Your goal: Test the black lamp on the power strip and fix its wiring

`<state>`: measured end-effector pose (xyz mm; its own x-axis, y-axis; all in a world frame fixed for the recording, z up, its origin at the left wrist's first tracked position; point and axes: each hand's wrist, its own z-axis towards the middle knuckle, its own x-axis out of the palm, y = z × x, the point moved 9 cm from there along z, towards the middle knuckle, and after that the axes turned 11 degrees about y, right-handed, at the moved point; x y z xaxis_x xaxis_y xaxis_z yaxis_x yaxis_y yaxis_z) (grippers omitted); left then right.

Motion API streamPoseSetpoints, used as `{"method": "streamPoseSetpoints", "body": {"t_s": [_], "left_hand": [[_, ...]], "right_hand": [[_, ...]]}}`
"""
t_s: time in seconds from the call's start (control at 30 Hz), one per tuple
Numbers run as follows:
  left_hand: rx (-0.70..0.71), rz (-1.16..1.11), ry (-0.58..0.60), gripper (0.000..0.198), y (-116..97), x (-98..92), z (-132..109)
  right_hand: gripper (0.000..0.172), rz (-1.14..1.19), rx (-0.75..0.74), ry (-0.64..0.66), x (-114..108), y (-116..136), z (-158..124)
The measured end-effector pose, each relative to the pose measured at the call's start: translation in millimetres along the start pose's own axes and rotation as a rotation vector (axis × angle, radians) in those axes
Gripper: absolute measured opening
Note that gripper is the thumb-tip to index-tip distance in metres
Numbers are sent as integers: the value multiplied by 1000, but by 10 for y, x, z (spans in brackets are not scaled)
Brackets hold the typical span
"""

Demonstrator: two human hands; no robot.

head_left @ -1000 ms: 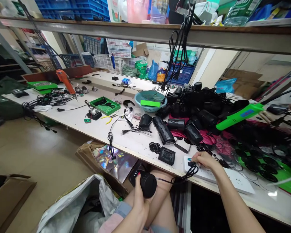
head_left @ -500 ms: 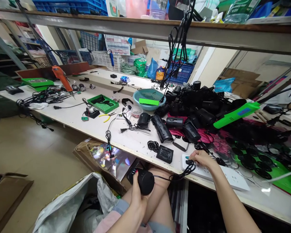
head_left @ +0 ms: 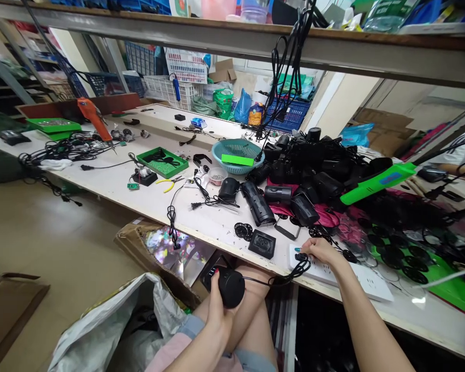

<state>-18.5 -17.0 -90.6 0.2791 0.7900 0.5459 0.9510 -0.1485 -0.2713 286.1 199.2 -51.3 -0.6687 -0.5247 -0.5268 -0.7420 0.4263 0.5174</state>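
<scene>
My left hand (head_left: 216, 311) is wrapped around a round black device (head_left: 231, 287) held over my lap, below the table edge. Its black cord (head_left: 279, 279) runs up to a plug (head_left: 302, 256) at the near end of a white power strip (head_left: 352, 276) lying on the table. My right hand (head_left: 321, 251) pinches that plug with closed fingers, resting on the strip.
A pile of black device housings (head_left: 313, 165), a green electric screwdriver (head_left: 377, 183), a teal basket (head_left: 237, 155), a green tray (head_left: 162, 162) and an orange screwdriver (head_left: 93, 118) lie on the long white table (head_left: 147, 199). A white sack (head_left: 112, 330) and cardboard boxes (head_left: 166, 248) sit on the floor at left.
The view has drifted slightly; both hands keep their holds, the left hand with the black device shifting a little upward.
</scene>
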Motion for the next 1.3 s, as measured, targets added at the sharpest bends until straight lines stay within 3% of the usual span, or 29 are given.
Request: {"method": "streamPoseSetpoints", "body": {"t_s": [0.3, 0.6, 1.0, 1.1, 1.2, 1.3], "left_hand": [[-7, -19, -7, 20, -23, 52, -83], [8, -1, -19, 20, -4, -9, -47], [34, 52, -7, 22, -43, -25, -116], [66, 113, 28, 23, -49, -44, -159], [158, 270, 87, 26, -116, 33, -159], [209, 424, 270, 34, -124, 331, -164]], "right_hand": [[25, 21, -12, -6, -12, -3, -7], [25, 2, -16, -10, -10, 21, -60], [31, 18, -173, -89, -32, 272, -269], [28, 36, -260, -197, -111, 350, -467], [34, 60, -395, -373, -144, 475, -930], [39, 52, -600, -445, 147, 696, -1550]]}}
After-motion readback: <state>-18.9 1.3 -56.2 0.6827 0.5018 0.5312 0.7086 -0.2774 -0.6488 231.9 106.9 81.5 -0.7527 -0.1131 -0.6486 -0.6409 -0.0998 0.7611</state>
